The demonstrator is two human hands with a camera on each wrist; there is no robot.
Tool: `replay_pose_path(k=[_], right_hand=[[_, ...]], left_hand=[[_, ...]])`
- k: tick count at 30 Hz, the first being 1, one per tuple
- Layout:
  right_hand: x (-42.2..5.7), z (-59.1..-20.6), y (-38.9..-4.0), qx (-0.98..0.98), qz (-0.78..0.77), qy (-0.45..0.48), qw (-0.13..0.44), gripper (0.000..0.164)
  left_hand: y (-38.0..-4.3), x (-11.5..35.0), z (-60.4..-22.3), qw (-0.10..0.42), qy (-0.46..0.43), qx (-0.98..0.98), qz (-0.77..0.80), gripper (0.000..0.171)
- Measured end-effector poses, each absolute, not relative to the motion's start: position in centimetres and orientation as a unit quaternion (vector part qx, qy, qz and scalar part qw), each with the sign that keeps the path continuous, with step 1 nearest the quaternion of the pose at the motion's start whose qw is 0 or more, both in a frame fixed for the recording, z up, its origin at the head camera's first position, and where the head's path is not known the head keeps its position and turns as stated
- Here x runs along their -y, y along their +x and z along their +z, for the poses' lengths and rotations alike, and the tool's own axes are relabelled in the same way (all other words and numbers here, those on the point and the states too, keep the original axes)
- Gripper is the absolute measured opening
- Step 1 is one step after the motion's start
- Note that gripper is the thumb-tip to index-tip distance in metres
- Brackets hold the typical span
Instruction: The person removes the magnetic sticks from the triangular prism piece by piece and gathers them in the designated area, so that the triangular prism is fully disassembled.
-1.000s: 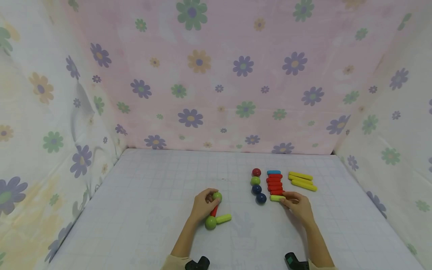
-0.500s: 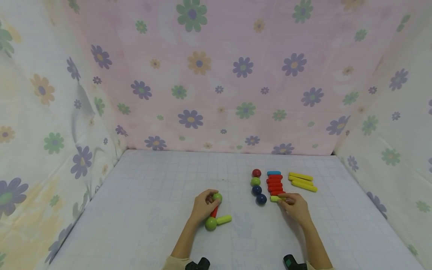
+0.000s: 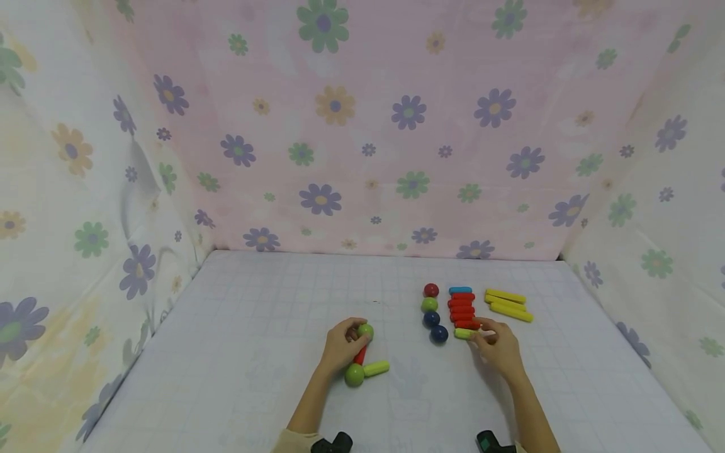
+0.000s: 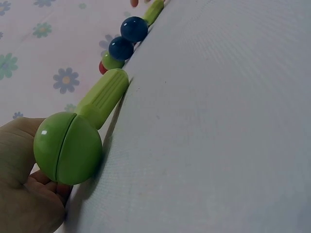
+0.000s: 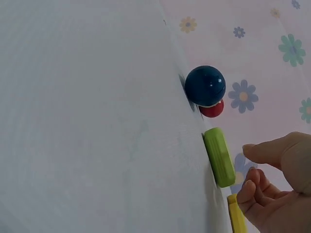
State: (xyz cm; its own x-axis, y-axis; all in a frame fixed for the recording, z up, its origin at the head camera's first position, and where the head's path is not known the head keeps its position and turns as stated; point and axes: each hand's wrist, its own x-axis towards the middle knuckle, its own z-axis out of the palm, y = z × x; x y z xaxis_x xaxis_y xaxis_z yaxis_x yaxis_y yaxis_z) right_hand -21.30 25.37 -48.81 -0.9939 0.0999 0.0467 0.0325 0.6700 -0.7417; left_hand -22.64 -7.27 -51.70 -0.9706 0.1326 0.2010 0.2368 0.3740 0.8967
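Observation:
My left hand (image 3: 341, 345) holds the far green ball (image 3: 366, 330) of a small joined piece, its fingers curled at the ball. From there a red stick (image 3: 360, 356), partly covered by the hand, runs to a near green ball (image 4: 68, 148). A light green stick (image 4: 103, 99) extends from that near ball. My right hand (image 3: 500, 347) is at the right end of another light green stick (image 5: 219, 157), which lies at the near end of a row of red sticks (image 3: 461, 309). In the right wrist view, a gap shows between its thumb and loosely bent fingers, with nothing visibly pinched.
A blue stick (image 3: 460, 290) lies at the far end of the red row. Left of it stand a red ball (image 3: 431, 290), a green ball (image 3: 429, 305) and two dark blue balls (image 3: 438, 334). Yellow sticks (image 3: 506, 304) lie to the right. Flowered cloth (image 3: 374, 126) surrounds the white table (image 3: 238, 327).
My right hand's fingers first reach further left over the light green stick, then draw back right to its end. The left hand and its joined piece stay nearly still.

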Motion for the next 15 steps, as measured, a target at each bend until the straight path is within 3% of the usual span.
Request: replay_pose_path(k=[8, 12, 15], right_hand=[[-22.6, -47.7, -21.0, 0.881, 0.425, 0.044, 0.201, 0.028], [-20.5, -47.0, -20.6, 0.856, 0.457, 0.112, 0.215, 0.026], [-18.6, -45.4, -19.7, 0.845, 0.478, 0.149, 0.190, 0.026]], left_hand=[[-22.5, 7.2, -51.7, 0.050, -0.104, 0.831, -0.545, 0.034], [-22.3, 7.4, -51.8, 0.041, -0.104, 0.829, -0.548, 0.040], [-22.1, 7.7, -52.0, 0.034, -0.114, 0.828, -0.548, 0.045]])
